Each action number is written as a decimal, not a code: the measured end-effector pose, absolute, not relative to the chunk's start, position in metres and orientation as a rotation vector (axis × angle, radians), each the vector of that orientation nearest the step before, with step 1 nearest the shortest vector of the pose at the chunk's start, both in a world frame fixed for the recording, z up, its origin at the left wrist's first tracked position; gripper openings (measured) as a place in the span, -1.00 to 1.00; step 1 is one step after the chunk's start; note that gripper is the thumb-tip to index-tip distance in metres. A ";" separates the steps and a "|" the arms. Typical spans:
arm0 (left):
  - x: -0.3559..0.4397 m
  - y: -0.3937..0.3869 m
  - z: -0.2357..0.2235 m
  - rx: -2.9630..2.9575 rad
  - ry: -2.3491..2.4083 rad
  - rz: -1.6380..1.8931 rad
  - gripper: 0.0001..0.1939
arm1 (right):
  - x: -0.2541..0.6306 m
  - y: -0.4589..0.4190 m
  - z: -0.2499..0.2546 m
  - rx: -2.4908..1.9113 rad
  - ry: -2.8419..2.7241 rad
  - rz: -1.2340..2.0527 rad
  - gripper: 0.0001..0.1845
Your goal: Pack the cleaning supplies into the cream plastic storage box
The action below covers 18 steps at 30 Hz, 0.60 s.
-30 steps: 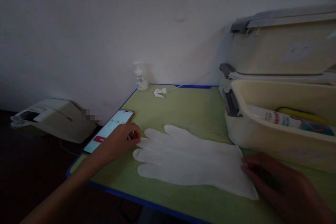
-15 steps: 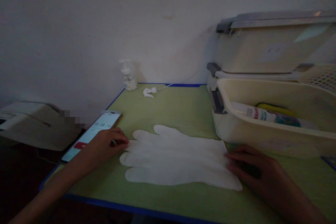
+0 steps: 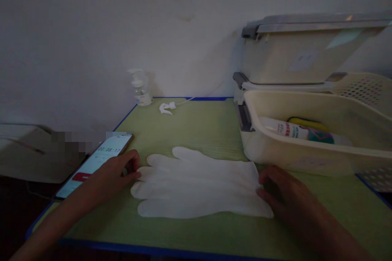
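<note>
A white rubber glove [image 3: 199, 185] lies flat on the green table [image 3: 196, 126], its fingers pointing left. My left hand [image 3: 114, 171] rests at the glove's fingertips, its fingers curled and pinching the tip of one glove finger. My right hand [image 3: 283, 197] sits at the glove's cuff on the right, fingers bent and pressing on the cuff edge. A phone [image 3: 94, 159] with a lit timer screen lies just left of my left hand.
A cream plastic bin [image 3: 306, 155] holding a tube and bottles stands at the right, with a lidded box [image 3: 306, 53] behind it. A pump bottle [image 3: 139, 87] and a loose spray nozzle [image 3: 167, 107] sit by the back wall. The table's blue edge [image 3: 153, 248] is near me.
The view has swung to the right, so everything sits further left in the picture. Both hands keep their places at the two ends of the glove.
</note>
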<state>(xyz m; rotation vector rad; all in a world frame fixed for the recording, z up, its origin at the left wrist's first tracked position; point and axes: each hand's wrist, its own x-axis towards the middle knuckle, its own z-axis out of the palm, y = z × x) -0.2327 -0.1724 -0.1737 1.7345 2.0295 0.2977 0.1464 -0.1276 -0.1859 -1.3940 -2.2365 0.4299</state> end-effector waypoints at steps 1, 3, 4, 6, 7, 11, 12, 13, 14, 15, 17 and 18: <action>-0.234 -0.172 -0.176 1.741 2.019 0.307 -0.81 | 0.144 -0.129 -0.185 -1.403 -2.245 0.396 -0.93; -0.236 -0.173 -0.179 1.757 2.005 0.326 -0.81 | 0.138 -0.131 -0.183 -1.413 -2.255 0.359 -0.91; -0.236 -0.173 -0.180 1.769 2.003 0.337 -0.81 | 0.136 -0.132 -0.181 -1.411 -2.254 0.355 -0.91; -0.235 -0.174 -0.180 1.788 2.008 0.356 -0.83 | 0.133 -0.133 -0.179 -1.392 -2.239 0.374 -0.89; -0.234 -0.174 -0.180 1.789 2.019 0.361 -0.84 | 0.132 -0.133 -0.179 -1.374 -2.221 0.388 -0.88; -0.229 -0.175 -0.177 1.764 2.037 0.412 -0.84 | 0.137 -0.131 -0.183 -1.297 -2.140 0.498 -0.85; -0.228 -0.176 -0.177 1.752 2.033 0.439 -0.83 | 0.138 -0.130 -0.184 -1.292 -2.130 0.537 -0.86; -0.227 -0.176 -0.176 1.737 2.024 0.472 -0.82 | 0.140 -0.130 -0.184 -1.299 -2.120 0.578 -0.87; -0.226 -0.176 -0.175 1.715 2.013 0.506 -0.81 | 0.140 -0.131 -0.184 -1.318 -2.107 0.621 -0.88; -0.226 -0.176 -0.175 1.685 2.003 0.539 -0.80 | 0.140 -0.132 -0.183 -1.340 -2.086 0.658 -0.88; -0.226 -0.176 -0.175 1.612 1.987 0.589 -0.79 | 0.139 -0.135 -0.181 -1.378 -2.031 0.722 -0.87; -0.227 -0.176 -0.175 1.580 1.976 0.604 -0.78 | 0.138 -0.136 -0.179 -1.390 -2.003 0.745 -0.87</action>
